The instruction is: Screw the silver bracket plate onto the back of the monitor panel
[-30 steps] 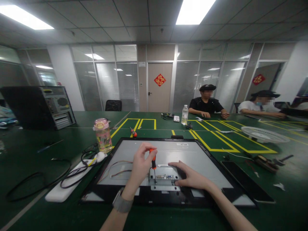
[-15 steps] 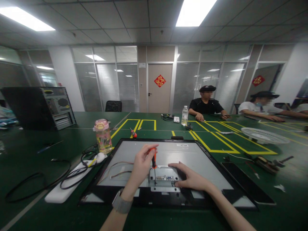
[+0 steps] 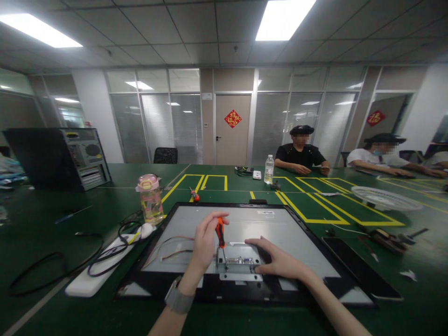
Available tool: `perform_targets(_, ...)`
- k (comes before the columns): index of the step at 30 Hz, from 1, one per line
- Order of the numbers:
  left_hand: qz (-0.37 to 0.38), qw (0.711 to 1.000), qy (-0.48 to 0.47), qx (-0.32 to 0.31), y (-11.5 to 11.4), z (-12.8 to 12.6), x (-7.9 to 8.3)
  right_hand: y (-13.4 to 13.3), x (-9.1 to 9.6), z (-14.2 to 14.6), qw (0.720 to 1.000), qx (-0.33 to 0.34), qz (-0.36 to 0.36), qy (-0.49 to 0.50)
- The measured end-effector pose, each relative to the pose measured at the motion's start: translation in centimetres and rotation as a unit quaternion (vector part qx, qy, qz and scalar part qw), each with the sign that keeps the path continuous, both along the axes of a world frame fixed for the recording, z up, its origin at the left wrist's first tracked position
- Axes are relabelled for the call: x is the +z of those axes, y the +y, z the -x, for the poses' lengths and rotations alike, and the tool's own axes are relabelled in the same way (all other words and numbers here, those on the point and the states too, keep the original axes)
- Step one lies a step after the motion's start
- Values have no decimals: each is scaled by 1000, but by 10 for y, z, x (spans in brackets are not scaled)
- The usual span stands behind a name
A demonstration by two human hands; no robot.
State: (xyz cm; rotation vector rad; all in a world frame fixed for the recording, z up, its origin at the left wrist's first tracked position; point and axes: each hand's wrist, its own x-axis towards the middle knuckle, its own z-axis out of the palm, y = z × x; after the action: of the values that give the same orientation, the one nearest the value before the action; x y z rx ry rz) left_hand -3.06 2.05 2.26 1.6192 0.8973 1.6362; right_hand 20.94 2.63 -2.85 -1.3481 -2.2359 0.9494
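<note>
My left hand [image 3: 206, 238], with a watch on its wrist, is closed around the handle of an orange and black screwdriver [image 3: 220, 232]. The shaft points down to the lower left edge of a metal bracket [image 3: 240, 254] with connector ports. My right hand [image 3: 276, 259] grips the bracket's right side, thumb near the ports and fingers along the top. Under both hands lies a flat display panel [image 3: 276, 228], grey back up, in a black frame. Thin wires [image 3: 175, 254] run over the panel left of the bracket.
A white power strip [image 3: 94, 275] with black cables and a pink-lidded bottle [image 3: 150, 198] stand left. A black phone-like slab [image 3: 360, 268] lies right. A small red screwdriver [image 3: 195, 195] and a water bottle [image 3: 269, 169] are beyond. Two people [image 3: 301, 154] sit across the table.
The screwdriver's handle has tilted a little to the left in my left hand. My right hand stays on the bracket. The person opposite has drawn their hands together.
</note>
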Motion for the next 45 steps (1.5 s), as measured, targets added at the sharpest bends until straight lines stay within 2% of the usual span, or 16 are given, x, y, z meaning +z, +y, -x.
perform_targets(6,-40,998,31,37,-1,-2,-1,0,-1,-1,1000,-1,1,-1)
perform_targets(13,9,1000,-10,14,-2,-2,-1,0,-3,-1,1000,-6,5,1)
perform_targets(19,-48,998,37,26,-3,0,2,1,-4,-2,1000,-6,1,3)
perform_targets(26,13,1000,-18,9,0,0,-2,0,-2,-1,1000,-1,4,1)
perform_targets(29,2,1000,-20,3,3,-2,-4,1,-4,-1,1000,4,1,2)
perform_targets(35,-55,997,45,12,0,-5,-5,3,-5,-1,1000,-2,8,1)
perform_targets(39,-32,999,21,-16,-1,-4,-6,3,-7,-2,1000,-4,7,2)
perform_targets(45,-63,997,42,32,1,-4,-8,2,-6,-2,1000,-2,5,3)
